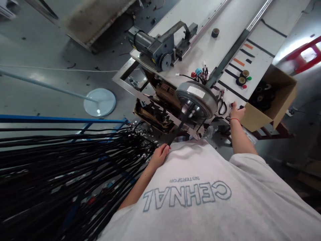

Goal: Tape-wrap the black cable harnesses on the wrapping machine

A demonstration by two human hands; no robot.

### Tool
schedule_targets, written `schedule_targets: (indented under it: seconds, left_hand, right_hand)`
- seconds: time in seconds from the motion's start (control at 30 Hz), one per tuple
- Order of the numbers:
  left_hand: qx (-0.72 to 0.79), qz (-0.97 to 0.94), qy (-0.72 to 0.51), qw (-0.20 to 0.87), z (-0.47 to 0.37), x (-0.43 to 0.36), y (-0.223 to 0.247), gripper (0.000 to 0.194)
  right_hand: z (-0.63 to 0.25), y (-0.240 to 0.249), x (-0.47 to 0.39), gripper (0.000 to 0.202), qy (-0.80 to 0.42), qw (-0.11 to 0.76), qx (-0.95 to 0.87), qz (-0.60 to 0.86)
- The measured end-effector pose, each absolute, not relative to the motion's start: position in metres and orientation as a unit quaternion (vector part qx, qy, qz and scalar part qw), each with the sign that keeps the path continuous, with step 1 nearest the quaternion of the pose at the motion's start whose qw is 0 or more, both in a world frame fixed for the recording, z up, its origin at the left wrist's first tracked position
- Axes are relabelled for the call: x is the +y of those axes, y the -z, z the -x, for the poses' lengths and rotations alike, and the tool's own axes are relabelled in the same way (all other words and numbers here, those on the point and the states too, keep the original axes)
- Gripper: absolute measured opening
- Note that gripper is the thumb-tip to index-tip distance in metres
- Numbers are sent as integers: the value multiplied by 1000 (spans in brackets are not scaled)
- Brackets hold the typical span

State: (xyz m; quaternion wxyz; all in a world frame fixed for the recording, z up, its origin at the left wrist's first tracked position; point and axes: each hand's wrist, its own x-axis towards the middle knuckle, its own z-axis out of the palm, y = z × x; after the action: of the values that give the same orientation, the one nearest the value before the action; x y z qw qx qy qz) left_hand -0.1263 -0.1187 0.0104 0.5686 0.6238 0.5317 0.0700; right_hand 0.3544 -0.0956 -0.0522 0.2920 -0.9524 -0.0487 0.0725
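My left hand is closed around a black cable bundle in front of my shirt. The bundle runs up into the middle of a round metal machine head with a white label on its rim. Beyond the ring, several wires end in a cluster of red and blue connectors. My right hand is at the table's front edge, its fingers curled over a small object that they mostly hide. Black-handled scissors lie just left of that hand.
A motor unit is mounted on the white table. Tape rolls and black and orange strips lie at the right. An open cardboard box stands beside them. Many black cables hang on a blue rack at the left.
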Motion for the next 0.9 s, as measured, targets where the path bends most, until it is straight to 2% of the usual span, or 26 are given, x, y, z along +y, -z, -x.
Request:
schedule_targets:
  seconds: [0.27,0.5,0.9]
  left_hand:
    - [508,-640,-123,563,93,-102,-8,41]
    - [504,-648,-147,552,66,-81,-5,42]
    - [498,-685,-134,514,23,-52,0,34]
  right_hand:
    - [-355,56,-97,59,-73,295,-45,952]
    - [-356,62,-97,64,-69,287,-40,955]
    - [-353,59,-98,68,-72,285,-44,955]
